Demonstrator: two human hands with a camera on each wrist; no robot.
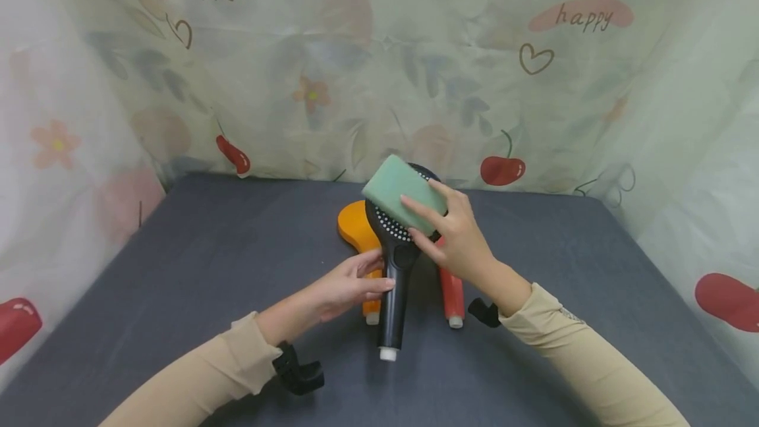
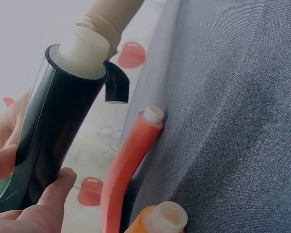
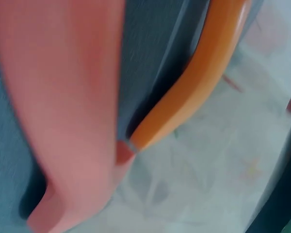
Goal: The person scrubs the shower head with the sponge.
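Note:
My left hand (image 1: 350, 285) grips a black shower head (image 1: 394, 302) by its handle, with the thumb across the front. Its dotted spray face tilts up, and the white threaded end (image 2: 85, 51) points toward me. Against that face my right hand (image 1: 465, 236) holds a light green sponge (image 1: 400, 190), fingers spread over its right side. The sponge covers much of the spray face. Behind the black one, an orange shower head (image 1: 354, 224) lies on the table to the left. To the right lies a red shower head (image 1: 452, 295), its head mostly hidden by the sponge and right hand.
A dark grey cloth covers the table (image 1: 249, 236). Patterned curtains (image 1: 379, 71) hang behind it and along both sides. Black straps (image 1: 299, 374) with mounts sit at both wrists. In the right wrist view, the red handle (image 3: 63, 97) fills the left side.

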